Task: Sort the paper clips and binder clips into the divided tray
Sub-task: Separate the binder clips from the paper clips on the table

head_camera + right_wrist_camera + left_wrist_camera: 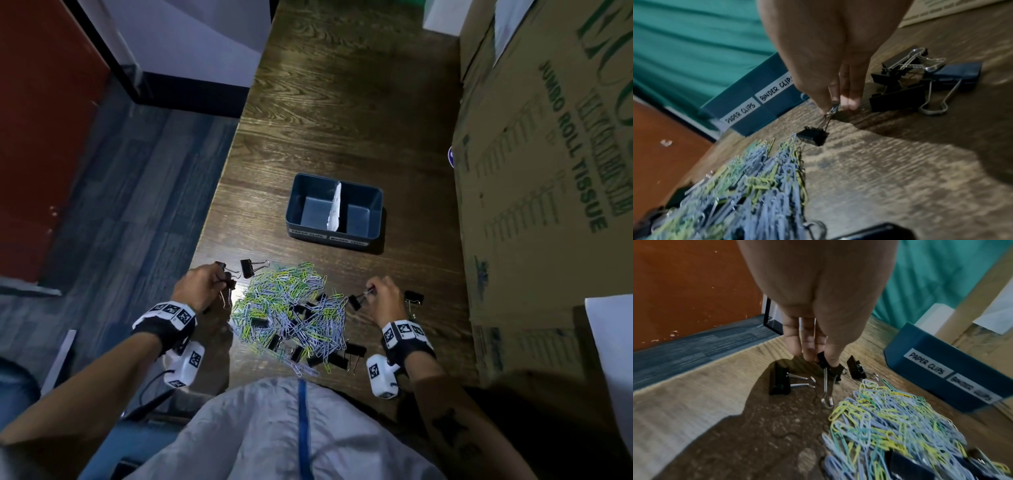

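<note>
A heap of blue, yellow and green paper clips (291, 308) mixed with black binder clips lies on the wooden table (342, 102). My left hand (202, 284) pinches a black binder clip (826, 365) at the heap's left edge, its wire handles hanging down. My right hand (383, 298) pinches the wire handle of a small black binder clip (813, 136), which dangles just above the table right of the heap. The blue divided tray (334, 209) stands beyond, both compartments empty, labelled PAPER CLIPS (927, 363) and BINDER CLIPS (777, 89).
Loose binder clips lie left of the heap (780, 381) and to the right (906, 81). A large cardboard box (548, 171) walls the table's right side. The table's left edge (219, 192) drops to a blue floor.
</note>
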